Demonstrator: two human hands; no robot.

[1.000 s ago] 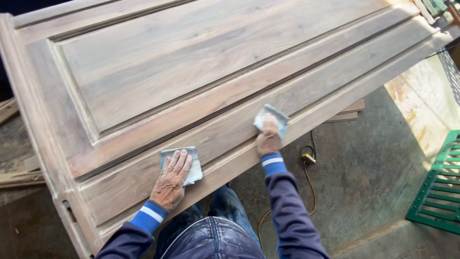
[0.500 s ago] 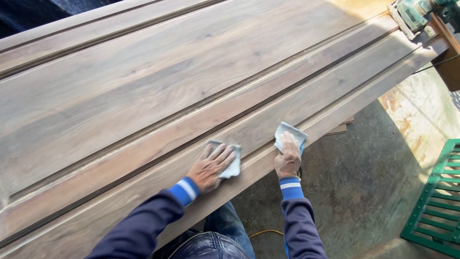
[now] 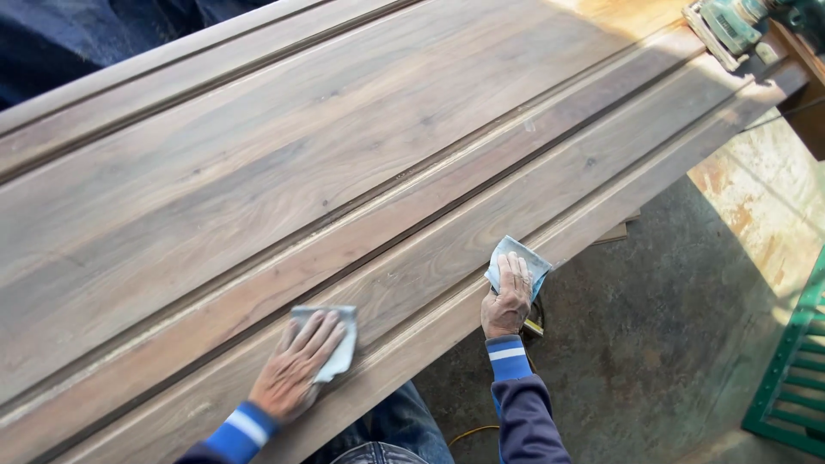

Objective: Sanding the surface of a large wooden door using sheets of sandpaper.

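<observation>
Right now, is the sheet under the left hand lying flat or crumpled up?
Flat. The grey sheet lies spread on the wooden door panel, with the left hand pressed open-palmed on it.

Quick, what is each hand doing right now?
Left hand: open, flat on a sanding sheet.
Right hand: pressing another sheet on the panel edge.

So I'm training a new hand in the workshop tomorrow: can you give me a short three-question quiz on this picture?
1. True or false: both hands press sheets of sandpaper on the wooden door panel.
2. Which hand works at the panel's near edge? A) left hand B) right hand
3. What tool rests at the far right corner of the panel?

Key:
1. True: left sandpaper sheet, right sandpaper sheet.
2. B.
3. A green power sander.
</observation>
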